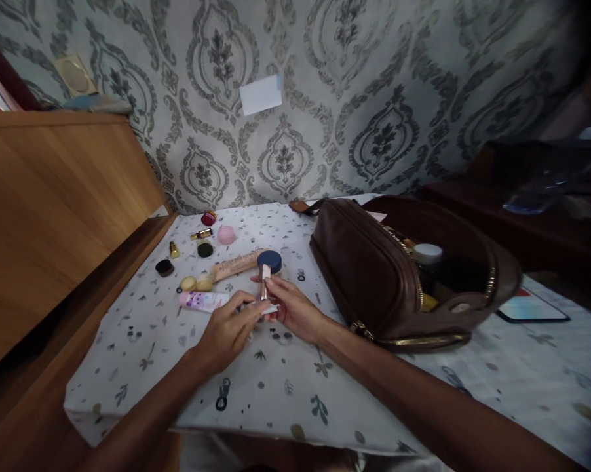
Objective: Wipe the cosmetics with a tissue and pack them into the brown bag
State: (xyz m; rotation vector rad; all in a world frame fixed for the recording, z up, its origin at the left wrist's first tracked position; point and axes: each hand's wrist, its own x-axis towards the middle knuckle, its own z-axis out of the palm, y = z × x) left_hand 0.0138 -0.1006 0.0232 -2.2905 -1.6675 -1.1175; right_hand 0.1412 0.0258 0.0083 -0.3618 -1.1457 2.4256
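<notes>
At the middle of the table my left hand (231, 328) and my right hand (295, 308) meet. The right fingers are closed around a slim, pinkish cosmetic tube (263, 287) with a pale top, held upright. My left fingers pinch a small white piece (270, 309) against its lower end; its kind is unclear. Just behind the tube stands a jar with a dark blue lid (269, 261). A beige squeeze tube (239, 265) lies to its left. Nearer my left hand are a pink and white squeeze tube (202, 301) and small cream-coloured round items (196, 283).
A brown leather bag (369, 262) stands unzipped at the right with bottles inside. Farther left lie a black lid (164, 267), a dark round pot (205, 249), a pink sponge (226, 235) and gold pieces (173, 249). A wooden panel (69, 216) borders the table's left side.
</notes>
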